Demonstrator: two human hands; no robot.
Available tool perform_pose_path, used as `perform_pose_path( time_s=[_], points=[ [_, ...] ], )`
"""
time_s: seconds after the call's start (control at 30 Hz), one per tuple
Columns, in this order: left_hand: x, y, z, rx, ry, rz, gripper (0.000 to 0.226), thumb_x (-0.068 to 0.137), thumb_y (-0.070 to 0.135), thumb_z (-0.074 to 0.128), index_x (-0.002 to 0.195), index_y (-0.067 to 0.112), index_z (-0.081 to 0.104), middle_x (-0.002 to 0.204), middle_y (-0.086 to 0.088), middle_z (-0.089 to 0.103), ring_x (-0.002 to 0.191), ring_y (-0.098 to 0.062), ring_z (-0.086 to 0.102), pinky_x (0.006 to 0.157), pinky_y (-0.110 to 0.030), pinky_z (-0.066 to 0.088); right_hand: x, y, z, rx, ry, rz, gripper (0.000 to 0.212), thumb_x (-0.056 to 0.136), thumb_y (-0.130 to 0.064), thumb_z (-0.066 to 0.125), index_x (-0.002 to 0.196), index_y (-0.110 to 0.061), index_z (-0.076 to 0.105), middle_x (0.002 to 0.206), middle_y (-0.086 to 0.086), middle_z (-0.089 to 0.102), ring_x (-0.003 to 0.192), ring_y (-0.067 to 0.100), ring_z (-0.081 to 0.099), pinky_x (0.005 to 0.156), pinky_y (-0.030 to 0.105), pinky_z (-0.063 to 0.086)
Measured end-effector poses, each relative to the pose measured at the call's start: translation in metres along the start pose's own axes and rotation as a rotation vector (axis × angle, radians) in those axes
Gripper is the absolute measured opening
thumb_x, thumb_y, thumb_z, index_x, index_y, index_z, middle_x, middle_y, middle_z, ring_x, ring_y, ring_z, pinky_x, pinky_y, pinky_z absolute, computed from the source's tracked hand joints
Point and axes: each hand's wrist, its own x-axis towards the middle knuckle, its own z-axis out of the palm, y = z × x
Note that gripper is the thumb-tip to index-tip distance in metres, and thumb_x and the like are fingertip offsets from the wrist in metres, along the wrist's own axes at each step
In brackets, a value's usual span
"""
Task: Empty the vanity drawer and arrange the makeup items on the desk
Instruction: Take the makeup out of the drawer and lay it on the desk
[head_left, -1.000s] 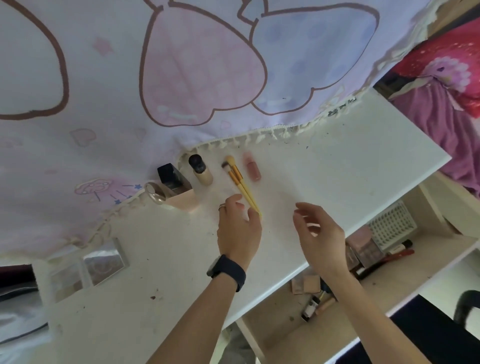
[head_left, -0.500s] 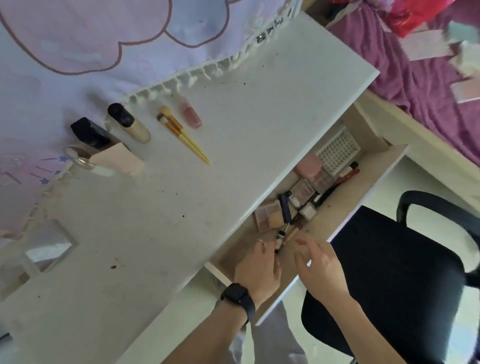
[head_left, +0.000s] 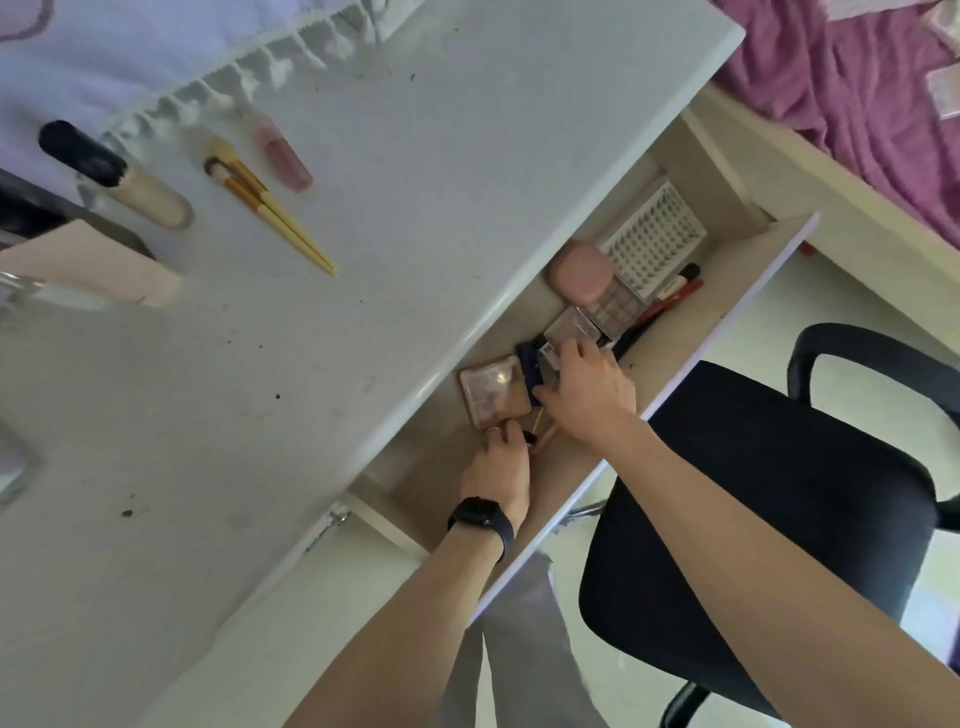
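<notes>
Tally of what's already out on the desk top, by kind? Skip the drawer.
On the desk:
yellow-handled brushes: 2
black-capped bottle: 1
pink tube: 1
pink box: 1
Total: 5
Not counted: a black item and a glass item, cut off at the left edge, kind unclear.

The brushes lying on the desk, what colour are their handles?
Yellow. The brushes show best in the head view, lying on the white desk.
</notes>
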Motion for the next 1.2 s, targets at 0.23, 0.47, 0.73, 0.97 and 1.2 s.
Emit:
perform_pose_path(
  time_s=[0.23, 0.47, 0.73, 0.97, 1.2],
  points=[
    [-0.013, -0.016, -0.025, -0.379, 0.035, -0.083, 0.035, 0.091, 0.028, 0.061, 0.126, 0.021, 0.059, 0.116, -0.004, 0.060, 0.104, -0.025, 0.062, 0.080, -0.026, 0.042, 0.013, -0.014, -0.004, -0.028, 0.005, 0.000, 0.058, 0.091, -0.040, 0.064, 0.134, -0.005, 0.044, 0.135, 0.017, 0.049, 0.124, 0.036, 0.050, 0.083, 0.046, 0.051],
    [-0.036, -0.031, -0.037, -0.682, 0.053, -0.170, 0.033, 0.090, 0.032, 0.067, 0.120, 0.019, 0.066, 0.105, 0.009, 0.072, 0.093, -0.002, 0.064, 0.072, -0.004, 0.043, 0.020, -0.021, 0.008, -0.114, -0.020, -0.001, 0.060, 0.092, -0.041, 0.063, 0.136, -0.005, 0.044, 0.132, 0.017, 0.051, 0.115, 0.039, 0.057, 0.069, 0.040, 0.045],
    [-0.055, -0.034, -0.059, -0.872, 0.097, -0.150, 0.019, 0.088, 0.034, 0.070, 0.107, 0.032, 0.067, 0.093, 0.014, 0.074, 0.088, 0.000, 0.069, 0.086, -0.025, 0.054, -0.008, -0.005, -0.009, 0.240, 0.037, 0.000, 0.032, 0.090, -0.040, 0.062, 0.106, -0.012, 0.061, 0.093, 0.011, 0.068, 0.092, 0.036, 0.064, 0.074, 0.037, 0.051],
    [-0.074, -0.035, -0.108, -1.036, 0.247, -0.112, 0.018, 0.089, 0.025, 0.072, 0.101, 0.037, 0.066, 0.087, 0.014, 0.075, 0.079, -0.004, 0.072, 0.076, -0.018, 0.055, -0.081, -0.003, -0.050, 0.829, 0.015, 0.066, 0.016, 0.085, -0.037, 0.077, 0.094, -0.026, 0.071, 0.086, -0.005, 0.073, 0.080, 0.018, 0.073, 0.073, 0.034, 0.062],
    [-0.055, -0.067, -0.164, -1.089, 0.497, -0.233, 0.018, 0.085, 0.031, 0.075, 0.101, 0.033, 0.067, 0.082, 0.021, 0.073, 0.078, -0.005, 0.072, 0.082, -0.035, 0.059, -0.093, -0.048, -0.093, 0.962, 0.021, -0.038, 0.012, 0.086, -0.033, 0.077, 0.092, -0.025, 0.073, 0.077, -0.002, 0.075, 0.070, 0.016, 0.074, 0.074, 0.035, 0.061]
  ],
)
